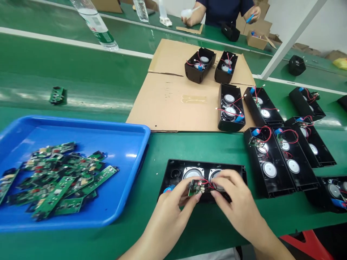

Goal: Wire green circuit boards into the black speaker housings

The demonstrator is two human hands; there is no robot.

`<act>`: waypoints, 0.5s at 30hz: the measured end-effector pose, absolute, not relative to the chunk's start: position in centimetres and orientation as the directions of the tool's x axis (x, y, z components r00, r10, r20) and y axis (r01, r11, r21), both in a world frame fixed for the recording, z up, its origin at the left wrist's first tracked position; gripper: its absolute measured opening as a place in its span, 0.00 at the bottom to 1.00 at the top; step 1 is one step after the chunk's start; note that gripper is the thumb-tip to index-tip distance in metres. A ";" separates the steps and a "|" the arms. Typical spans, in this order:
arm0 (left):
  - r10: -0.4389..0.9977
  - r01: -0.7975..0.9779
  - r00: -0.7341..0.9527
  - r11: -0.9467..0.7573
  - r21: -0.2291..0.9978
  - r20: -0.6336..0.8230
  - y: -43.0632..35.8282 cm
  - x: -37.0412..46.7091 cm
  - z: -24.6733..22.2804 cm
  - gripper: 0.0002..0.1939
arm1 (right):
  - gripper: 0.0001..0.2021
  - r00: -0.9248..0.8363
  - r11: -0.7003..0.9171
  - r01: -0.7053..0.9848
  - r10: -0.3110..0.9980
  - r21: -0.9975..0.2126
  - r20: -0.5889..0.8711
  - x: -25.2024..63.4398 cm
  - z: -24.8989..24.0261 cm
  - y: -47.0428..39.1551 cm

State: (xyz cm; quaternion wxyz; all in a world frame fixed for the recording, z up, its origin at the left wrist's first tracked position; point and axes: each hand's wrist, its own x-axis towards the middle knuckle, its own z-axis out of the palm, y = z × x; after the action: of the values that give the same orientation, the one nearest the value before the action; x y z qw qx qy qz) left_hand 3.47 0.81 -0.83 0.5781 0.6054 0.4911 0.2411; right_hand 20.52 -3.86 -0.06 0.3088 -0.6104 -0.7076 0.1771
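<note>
A small green circuit board is pinched between the thumb and fingers of my left hand. Close beside it, my right hand has its thumb and fingers closed around the end of red and black wires at the board's edge; the connector itself is hidden. Both hands are over a black speaker housing that lies open side up in front of me. Inside it are two round speakers, partly covered by my hands. A blue cylindrical part shows at the housing's left end.
A blue tray heaped with circuit boards stands at left. More speaker housings stand at right and on a cardboard sheet. One loose board and a water bottle lie beyond. A co-worker sits opposite.
</note>
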 end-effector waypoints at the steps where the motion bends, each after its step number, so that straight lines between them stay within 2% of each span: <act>1: 0.869 0.312 0.409 0.154 0.937 -0.279 0.8 3.5 -0.8 0.10 | 0.11 -0.070 0.190 0.796 0.972 -0.575 0.224 21.2 0.5 -3.8; 3: 0.862 0.297 0.420 0.163 0.941 -0.283 0.8 3.4 -0.9 0.11 | 0.26 -0.162 0.226 0.870 0.970 -0.437 0.179 22.3 1.3 -3.7; 5: 0.860 0.285 0.421 0.179 0.942 -0.290 0.8 3.4 -0.9 0.11 | 0.44 -0.294 0.290 0.907 0.955 -0.306 0.035 23.0 1.7 -3.4; 6: 0.860 0.282 0.413 0.191 0.940 -0.299 0.8 3.3 -0.8 0.11 | 0.50 -0.332 0.313 0.917 0.942 -0.246 -0.040 23.1 1.6 -3.2; 8: 0.862 0.282 0.392 0.220 0.934 -0.321 0.9 3.2 -0.7 0.10 | 0.52 -0.344 0.325 0.934 0.929 -0.148 -0.137 23.0 1.3 -3.0; 10: 0.867 0.280 0.363 0.247 0.928 -0.341 1.1 3.0 -0.5 0.10 | 0.49 -0.325 0.311 0.944 0.933 -0.112 -0.153 22.7 0.9 -3.0; 15: 0.858 0.332 0.353 0.258 0.908 -0.373 2.0 2.6 0.0 0.12 | 0.46 -0.259 0.224 0.946 0.957 -0.234 -0.129 21.9 0.5 -4.4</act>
State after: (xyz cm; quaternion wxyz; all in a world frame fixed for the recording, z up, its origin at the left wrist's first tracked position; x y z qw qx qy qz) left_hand 2.58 1.98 -0.04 0.5952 0.5677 0.5239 0.2212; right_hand 21.93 -4.37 0.49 0.0210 -0.6083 -0.7821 0.1334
